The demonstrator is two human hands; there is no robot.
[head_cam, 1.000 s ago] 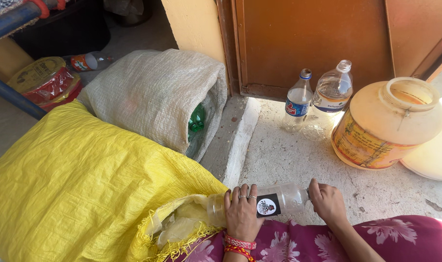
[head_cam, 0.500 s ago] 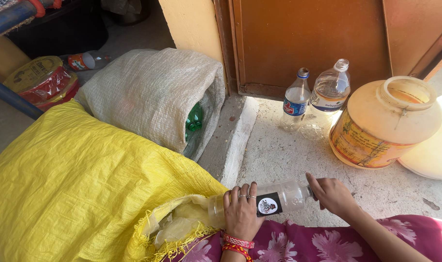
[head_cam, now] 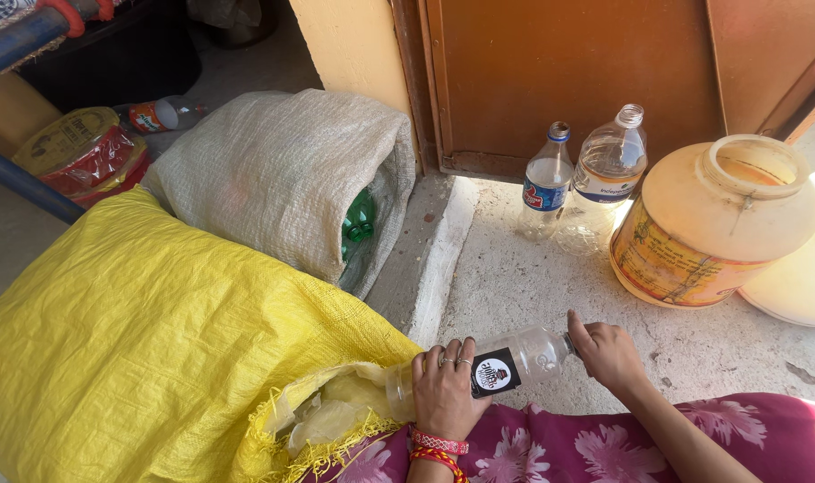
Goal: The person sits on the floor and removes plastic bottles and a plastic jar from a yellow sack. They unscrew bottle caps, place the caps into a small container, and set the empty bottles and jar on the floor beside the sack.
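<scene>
On the concrete floor (head_cam: pixel 533 295), close to the bottom edge of the view, a person holds a clear plastic bottle (head_cam: pixel 515 362) lying on its side. It is see-through and looks empty, with a ribbed, slightly dented body and a black label bearing a round white emblem. Its base points toward the open mouth of a yellow woven sack (head_cam: pixel 157 358), and its neck points to the right. The left hand (head_cam: pixel 445 389), wearing rings and red thread bracelets, is wrapped around the bottle's middle, just beside the label. The right hand (head_cam: pixel 607 353) is closed over the neck end, hiding the cap. The two hands sit apart, one at each end of the bottle. Both rest just above a magenta cloth with pink flowers (head_cam: pixel 604 443) that runs along the bottom edge.

The yellow sack fills the lower left of the floor, its frayed mouth showing pale crumpled plastic inside. Behind it lies a grey woven sack (head_cam: pixel 273 179) with a green bottle (head_cam: pixel 358 219) visible at its opening. Further back, near a brown wooden door (head_cam: pixel 568 72), two clear bottles stand upright on the floor: a smaller one with a blue label (head_cam: pixel 545 183) and a larger one (head_cam: pixel 604 179) touching it. Just right of them stands a big yellowish plastic jar (head_cam: pixel 712 224) with an open mouth.
</scene>
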